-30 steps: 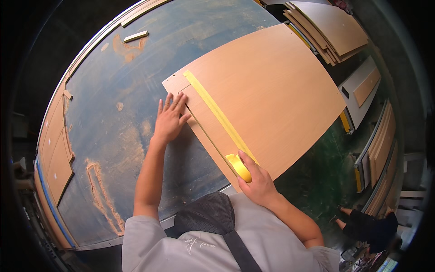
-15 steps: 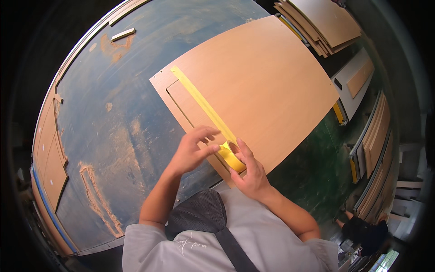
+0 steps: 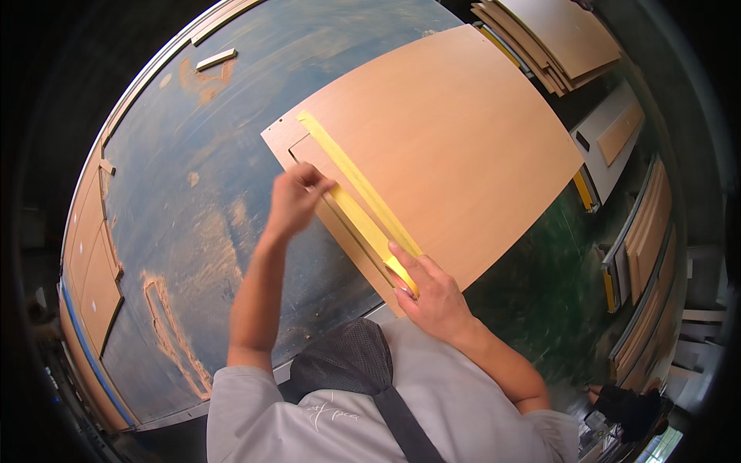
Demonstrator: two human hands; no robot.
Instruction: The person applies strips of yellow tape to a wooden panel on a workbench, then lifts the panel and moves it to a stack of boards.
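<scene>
One yellow tape strip (image 3: 363, 186) lies on the panel (image 3: 463, 139). Over the panel, the left hand (image 3: 296, 199) pinches a second, uncut strip (image 3: 359, 218); the right hand (image 3: 438, 299) holds its roll (image 3: 401, 276).

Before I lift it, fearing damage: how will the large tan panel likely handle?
The panel probably feels stiff, as it lies flat; its breadth suggests an unwieldy lift. The narrow edge beside the dark cut line might flex most.
</scene>
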